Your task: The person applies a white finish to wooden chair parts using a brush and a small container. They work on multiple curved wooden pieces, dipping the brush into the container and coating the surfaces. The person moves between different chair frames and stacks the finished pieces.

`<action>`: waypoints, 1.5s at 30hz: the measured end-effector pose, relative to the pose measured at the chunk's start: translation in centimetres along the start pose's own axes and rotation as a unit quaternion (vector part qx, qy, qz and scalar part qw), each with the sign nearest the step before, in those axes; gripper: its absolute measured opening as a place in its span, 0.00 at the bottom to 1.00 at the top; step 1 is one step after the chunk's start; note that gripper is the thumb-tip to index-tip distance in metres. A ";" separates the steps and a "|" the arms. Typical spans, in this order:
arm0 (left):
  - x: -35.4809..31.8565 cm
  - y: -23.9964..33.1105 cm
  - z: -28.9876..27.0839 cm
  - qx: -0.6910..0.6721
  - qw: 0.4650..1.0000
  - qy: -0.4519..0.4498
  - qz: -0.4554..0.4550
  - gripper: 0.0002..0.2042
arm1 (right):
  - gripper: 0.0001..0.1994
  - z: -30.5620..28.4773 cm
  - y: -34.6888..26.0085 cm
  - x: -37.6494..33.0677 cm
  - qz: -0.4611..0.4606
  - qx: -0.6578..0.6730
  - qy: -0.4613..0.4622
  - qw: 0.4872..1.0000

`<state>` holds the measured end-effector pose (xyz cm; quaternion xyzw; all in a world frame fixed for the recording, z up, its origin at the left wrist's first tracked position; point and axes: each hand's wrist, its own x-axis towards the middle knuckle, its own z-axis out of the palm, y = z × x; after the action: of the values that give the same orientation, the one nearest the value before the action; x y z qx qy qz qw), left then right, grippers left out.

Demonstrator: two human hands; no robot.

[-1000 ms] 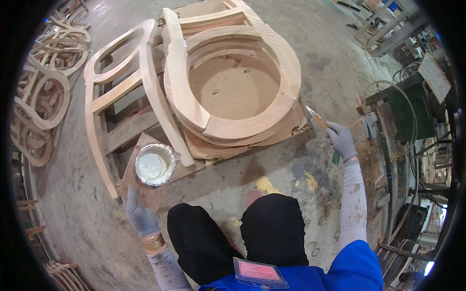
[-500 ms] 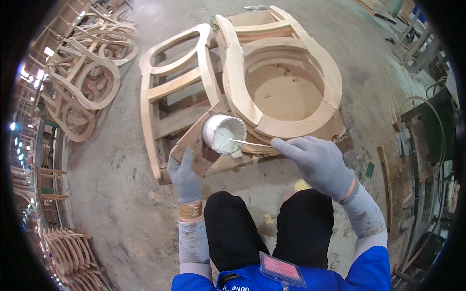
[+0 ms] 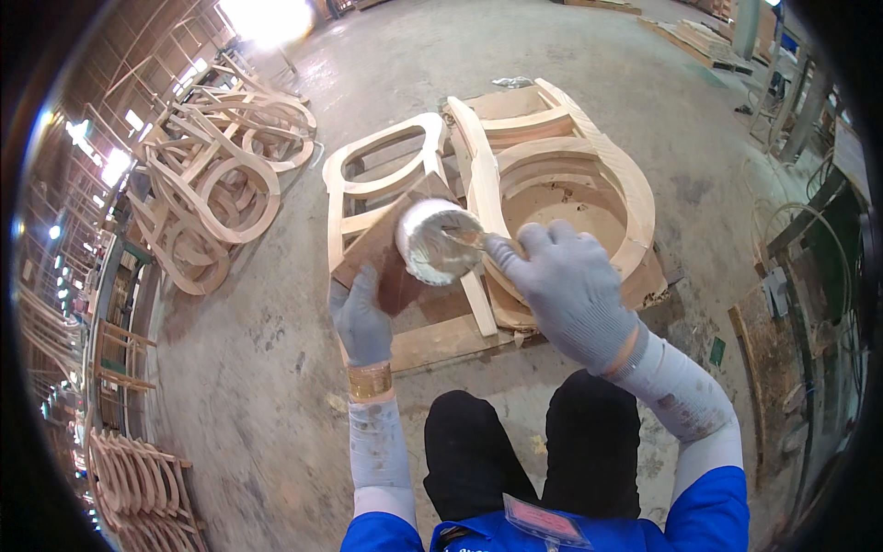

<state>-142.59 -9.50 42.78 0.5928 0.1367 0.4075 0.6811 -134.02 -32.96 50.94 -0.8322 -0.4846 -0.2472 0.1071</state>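
Observation:
My left hand, in a grey glove, grips the lower edge of a thin, flat wooden board. A round white tub of white paste stands against the board's face, its mouth toward me; whether it is fixed there I cannot tell. My right hand, also gloved, is closed round a thin stick whose far end reaches into the tub. Behind lie a pale wooden frame with an oval opening and, to its right, a larger round-ended wooden frame on stacked pieces.
More curved wooden frames are heaped at the far left on the concrete floor. Slatted curved parts stand at the lower left. On the right are a worn board and hanging hoses.
The board and tub have risen slightly and shifted right in view. My right hand has come closer to the tub, the stick deeper inside. The view has tilted up.

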 end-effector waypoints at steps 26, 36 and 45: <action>5.5 7.3 -0.5 -0.003 0.988 -0.108 0.115 0.15 | 0.11 -3.9 -0.8 1.9 -0.001 -0.053 0.102 0.993; 6.7 10.5 0.9 0.068 0.979 -0.113 0.157 0.15 | 0.17 -3.6 -0.2 3.3 0.029 -0.042 0.167 0.985; 7.8 11.5 0.9 0.037 0.973 -0.104 0.202 0.14 | 0.19 -3.9 -0.4 3.8 0.032 -0.012 0.152 0.988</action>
<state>-141.57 -4.89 55.91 0.6721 -0.0423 0.4671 0.5730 -133.99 -31.54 56.18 -0.8014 -0.4330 -0.3726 0.1775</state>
